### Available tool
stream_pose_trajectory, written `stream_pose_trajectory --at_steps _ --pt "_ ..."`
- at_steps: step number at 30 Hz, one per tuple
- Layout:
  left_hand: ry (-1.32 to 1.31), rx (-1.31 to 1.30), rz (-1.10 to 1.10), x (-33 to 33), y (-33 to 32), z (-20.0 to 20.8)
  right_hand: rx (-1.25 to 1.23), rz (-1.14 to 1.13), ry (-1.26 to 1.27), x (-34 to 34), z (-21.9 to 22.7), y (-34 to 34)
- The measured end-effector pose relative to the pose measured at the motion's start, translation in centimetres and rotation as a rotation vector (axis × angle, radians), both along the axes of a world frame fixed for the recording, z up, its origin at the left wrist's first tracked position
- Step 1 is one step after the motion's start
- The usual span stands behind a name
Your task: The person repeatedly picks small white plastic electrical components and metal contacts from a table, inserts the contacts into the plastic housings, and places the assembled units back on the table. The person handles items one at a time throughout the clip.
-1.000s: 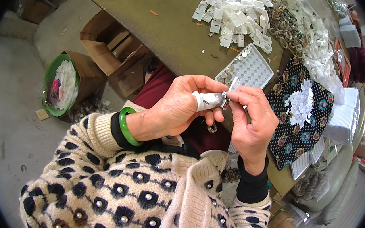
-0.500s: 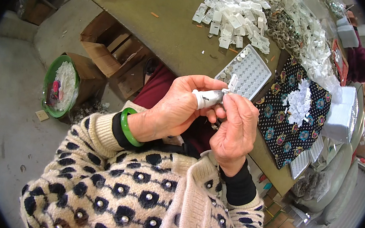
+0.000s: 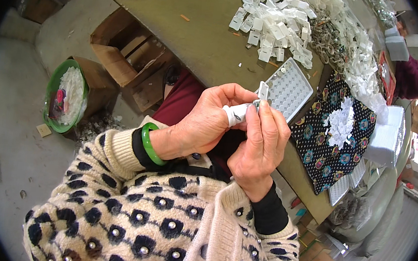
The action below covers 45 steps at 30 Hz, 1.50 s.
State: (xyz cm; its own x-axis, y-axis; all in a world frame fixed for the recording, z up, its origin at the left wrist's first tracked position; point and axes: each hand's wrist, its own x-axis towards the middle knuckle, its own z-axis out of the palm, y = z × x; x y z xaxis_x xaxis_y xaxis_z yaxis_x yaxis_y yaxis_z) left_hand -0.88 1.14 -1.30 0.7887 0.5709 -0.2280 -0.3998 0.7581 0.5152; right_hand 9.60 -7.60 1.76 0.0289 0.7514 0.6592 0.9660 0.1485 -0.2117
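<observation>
My left hand (image 3: 202, 122) is closed in front of my body and holds a small whitish plastic box (image 3: 263, 90) with its flap raised. A white covering with a dark mark (image 3: 236, 114), apparently a wrap around the left thumb, lies between the hands. My right hand (image 3: 263, 149) pinches at the lower end of the box, its fingertips pressed against the left hand's. Whatever small piece the right fingers hold is hidden. Just beyond the hands lies a white tray (image 3: 290, 90) with rows of round hollows.
On the table (image 3: 199, 32) lie heaped clear plastic boxes (image 3: 273, 25) and a pile of small metal pieces (image 3: 328, 41). White bits (image 3: 341, 124) rest on a patterned dark cloth (image 3: 313, 157) at right. A green basin (image 3: 50, 114) and open cardboard box (image 3: 114, 62) are at left.
Both hands have shifted slightly, the right one a little left and closer to the left. The right fingertips now cover more of the box's lower end.
</observation>
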Motion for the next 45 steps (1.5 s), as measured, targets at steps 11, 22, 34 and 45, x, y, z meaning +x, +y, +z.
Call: stream_pose_trajectory --at_steps 11,22,34,45 --pt "-0.184 -0.011 -0.108 -0.6 0.6 0.5 -0.428 0.094 1.369 4.0 3.4 1.3" --pt "-0.164 -0.016 -0.138 -0.6 0.7 0.6 -0.303 0.005 1.185 3.8 3.7 0.6" --pt "-0.147 -0.115 -0.04 0.7 -0.4 1.2 -0.11 0.293 0.899 3.6 1.0 -0.4" --pt "-0.171 -0.282 -0.185 1.6 -2.0 0.0 0.092 0.187 0.469 3.7 -1.2 -1.1"
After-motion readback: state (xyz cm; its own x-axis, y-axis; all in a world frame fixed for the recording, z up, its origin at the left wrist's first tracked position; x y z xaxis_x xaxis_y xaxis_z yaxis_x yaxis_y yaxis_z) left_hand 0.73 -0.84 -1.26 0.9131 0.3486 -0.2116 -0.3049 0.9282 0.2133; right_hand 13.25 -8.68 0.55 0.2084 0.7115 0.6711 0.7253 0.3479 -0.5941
